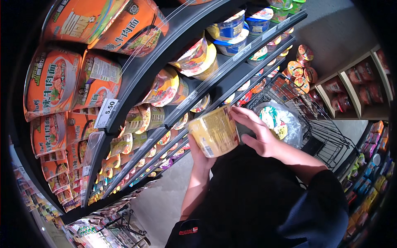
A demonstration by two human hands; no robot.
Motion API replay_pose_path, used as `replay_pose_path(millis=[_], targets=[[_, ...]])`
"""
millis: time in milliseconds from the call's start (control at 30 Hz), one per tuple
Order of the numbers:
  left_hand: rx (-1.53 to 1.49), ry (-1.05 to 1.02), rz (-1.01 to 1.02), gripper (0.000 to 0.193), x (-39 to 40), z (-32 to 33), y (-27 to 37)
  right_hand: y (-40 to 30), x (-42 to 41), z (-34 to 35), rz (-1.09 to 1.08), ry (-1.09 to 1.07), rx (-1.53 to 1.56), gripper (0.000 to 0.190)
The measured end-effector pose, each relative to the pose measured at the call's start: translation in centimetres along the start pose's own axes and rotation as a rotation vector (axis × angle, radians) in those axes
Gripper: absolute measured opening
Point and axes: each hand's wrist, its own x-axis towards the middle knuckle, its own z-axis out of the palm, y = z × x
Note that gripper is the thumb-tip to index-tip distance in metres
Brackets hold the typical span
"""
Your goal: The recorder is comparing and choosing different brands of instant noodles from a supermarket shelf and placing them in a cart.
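Observation:
In the head view, my left hand [198, 152] supports a large yellow instant noodle cup [214, 131] from below and its left side. My right hand [256, 130] is at the cup's right side, its fingertips at the upper edge and the thumb near the lower right. The cup is tilted, with a printed side and a barcode facing up. Beyond my right forearm, a wire shopping cart [325, 136] holds a clear plastic bag [293, 124] with noodle cups in it, one with a green and white lid [268, 116].
A black tiered shelf [217, 73] runs along the left, holding yellow cups [166, 86], blue cups [228, 29] and orange noodle packs [52, 80]. Wooden cubbies [344, 86] with red packs stand at the upper right. Colourful packs [366, 179] line the right. Another cart [124, 229] is at the lower left.

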Motion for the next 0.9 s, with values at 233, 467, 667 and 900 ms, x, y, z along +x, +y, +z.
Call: replay_pose_path(millis=[233,467,667,900], targets=[[0.013,0.11,-0.072,0.066,0.1,-0.4,-1.0,0.2,0.1,1.3,0.192,0.19,0.122,0.052],[-0.192,-0.052,0.023,0.063,-0.9,0.1,-0.7,2.1,0.1,1.5,0.383,0.334,0.554,0.046],[0.286,0.063,-0.145,0.067,-1.4,0.7,-1.0,7.6,-1.9,2.2,0.643,0.349,0.855,0.058],[0.352,0.018,0.049,0.068,-2.0,0.1,-2.6,4.9,-1.1,3.3,0.136,0.273,0.548,0.059]])
